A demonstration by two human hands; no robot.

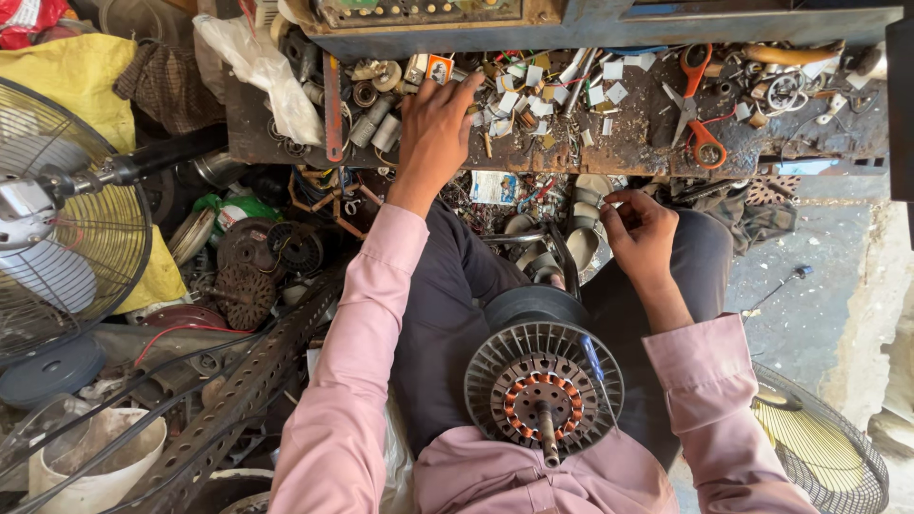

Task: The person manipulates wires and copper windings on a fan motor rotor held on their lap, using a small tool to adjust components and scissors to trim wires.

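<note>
Left hand (pixel 433 119) reached far, fingers spread over small parts on the cluttered desk (pixel 638 152), gripping nothing. Right hand (pixel 640 231) pinched something tiny, unidentifiable. Motor (pixel 543 385) rested near, in lap. Best picked slowly.

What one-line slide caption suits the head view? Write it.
Left hand reaches onto the cluttered metal workbench; right hand pinches something small above a round grey fan motor.

This is a small repair workshop for fans. A worn table (pixel 286 133) is covered with screws, bearings and scissors (pixel 693 105). A fan motor (pixel 543 385) (its copper windings are visible), fan guards (pixel 824 447) and scrap parts lie on the floor (pixel 809 286).
</note>
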